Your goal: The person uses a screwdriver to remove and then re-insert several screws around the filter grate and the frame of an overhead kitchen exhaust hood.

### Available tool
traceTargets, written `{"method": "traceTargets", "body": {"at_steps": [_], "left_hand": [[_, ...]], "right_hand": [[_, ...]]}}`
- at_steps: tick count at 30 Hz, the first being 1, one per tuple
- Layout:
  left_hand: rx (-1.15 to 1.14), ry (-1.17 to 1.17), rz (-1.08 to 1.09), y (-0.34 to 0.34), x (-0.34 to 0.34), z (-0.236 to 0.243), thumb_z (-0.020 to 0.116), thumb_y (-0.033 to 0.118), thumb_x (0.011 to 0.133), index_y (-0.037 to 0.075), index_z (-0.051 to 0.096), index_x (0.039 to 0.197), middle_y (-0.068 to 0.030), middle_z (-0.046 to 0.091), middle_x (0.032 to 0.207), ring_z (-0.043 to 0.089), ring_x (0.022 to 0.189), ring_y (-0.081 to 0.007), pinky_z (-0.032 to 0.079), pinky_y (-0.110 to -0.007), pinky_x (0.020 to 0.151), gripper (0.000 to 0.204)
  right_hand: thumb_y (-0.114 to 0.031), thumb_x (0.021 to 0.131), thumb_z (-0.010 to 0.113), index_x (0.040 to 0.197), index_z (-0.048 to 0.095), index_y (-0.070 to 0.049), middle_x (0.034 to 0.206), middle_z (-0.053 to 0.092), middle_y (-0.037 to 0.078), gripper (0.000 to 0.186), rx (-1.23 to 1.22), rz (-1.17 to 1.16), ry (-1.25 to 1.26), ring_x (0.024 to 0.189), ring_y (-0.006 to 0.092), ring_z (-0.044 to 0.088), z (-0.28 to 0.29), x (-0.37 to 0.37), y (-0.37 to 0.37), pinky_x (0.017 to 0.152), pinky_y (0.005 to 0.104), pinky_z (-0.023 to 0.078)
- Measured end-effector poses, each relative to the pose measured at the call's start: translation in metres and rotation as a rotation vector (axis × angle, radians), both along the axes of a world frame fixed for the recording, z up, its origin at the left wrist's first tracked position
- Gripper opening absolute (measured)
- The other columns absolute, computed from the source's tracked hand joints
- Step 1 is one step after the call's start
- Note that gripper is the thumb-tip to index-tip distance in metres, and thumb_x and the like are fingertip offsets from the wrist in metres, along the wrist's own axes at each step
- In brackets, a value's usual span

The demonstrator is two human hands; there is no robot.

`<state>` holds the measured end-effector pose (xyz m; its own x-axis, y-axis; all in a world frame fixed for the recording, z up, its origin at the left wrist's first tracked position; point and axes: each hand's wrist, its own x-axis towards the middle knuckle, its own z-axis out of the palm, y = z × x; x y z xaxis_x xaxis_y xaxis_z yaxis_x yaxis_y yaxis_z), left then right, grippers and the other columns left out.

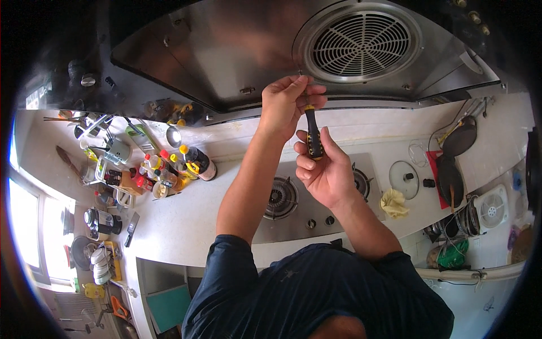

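A screwdriver [313,130] with a black and yellow handle points up at the metal underside of the range hood [237,51], beside the round vent grille [361,48]. My left hand [285,104] is raised close below the panel, its thumb and fingers closed around the thin shaft. Lower down, my right hand [330,175] has its fingers curled at the butt of the handle, the thumb lying along its right side. Just above my left fingertips the shaft's tip comes near the panel by the vent's rim; I cannot tell whether it touches a screw.
Below my arms is the gas stove [280,196] in the white counter [180,226]. Bottles [199,164] and a cleaver [132,229] stand or lie to the left. On the right are a yellow cloth [394,203], a glass lid [404,179] and dark pans [450,178].
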<state>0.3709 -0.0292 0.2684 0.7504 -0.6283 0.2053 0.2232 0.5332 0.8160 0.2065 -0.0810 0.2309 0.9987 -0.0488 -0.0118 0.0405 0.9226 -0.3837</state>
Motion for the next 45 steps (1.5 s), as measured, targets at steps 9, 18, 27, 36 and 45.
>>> {"method": "traceTargets", "body": {"at_steps": [9,18,27,36,45], "left_hand": [[-0.033,0.134,0.010,-0.009,-0.005,0.012,0.061,0.022,0.104,-0.006,0.062,0.112,-0.0223,0.075,0.100,0.075,0.081,-0.0332,0.063,-0.045,0.074,0.028],[-0.001,0.178,0.055,-0.011,0.004,0.008,0.057,0.021,0.102,-0.003,0.065,0.112,-0.0187,0.075,0.101,0.073,0.088,-0.0319,0.060,-0.045,0.076,0.028],[0.018,0.190,0.046,-0.016,0.007,0.005,0.060,0.023,0.098,-0.002,0.067,0.112,-0.0184,0.075,0.103,0.072,0.090,-0.0311,0.059,-0.046,0.081,0.029],[-0.018,0.228,0.018,-0.019,0.002,0.003,0.057,0.024,0.095,0.000,0.067,0.101,-0.0126,0.072,0.091,0.069,0.083,-0.0267,0.058,-0.044,0.080,0.027],[0.102,0.277,-0.015,-0.029,-0.046,-0.082,0.062,0.023,0.096,0.002,0.070,0.103,-0.0106,0.073,0.088,0.071,0.081,-0.0249,0.060,-0.040,0.081,0.024]], "right_hand": [[-0.035,0.112,0.051,0.123,0.058,-0.002,0.102,0.060,0.005,0.035,-0.034,-0.131,-0.034,0.072,0.0096,0.050,-0.004,0.004,0.002,0.064,0.0269,0.041],[-0.028,0.109,0.057,0.103,0.056,-0.006,0.095,0.058,0.006,0.023,0.138,-0.309,0.017,0.072,0.0130,0.052,-0.004,0.017,0.010,0.064,0.0281,0.043],[-0.023,0.105,0.066,0.104,0.058,-0.006,0.093,0.059,0.004,0.019,0.168,-0.348,-0.044,0.076,0.0139,0.054,-0.007,0.023,0.011,0.068,0.0308,0.046],[-0.025,0.103,0.069,0.103,0.058,-0.011,0.092,0.058,0.001,0.018,0.077,-0.290,0.042,0.073,0.0117,0.053,-0.005,0.016,0.009,0.064,0.0303,0.042],[-0.025,0.105,0.064,0.106,0.061,-0.012,0.093,0.062,0.001,0.013,-0.199,-0.093,0.281,0.070,0.0130,0.057,-0.077,-0.059,-0.010,0.062,0.0318,0.045]]}}
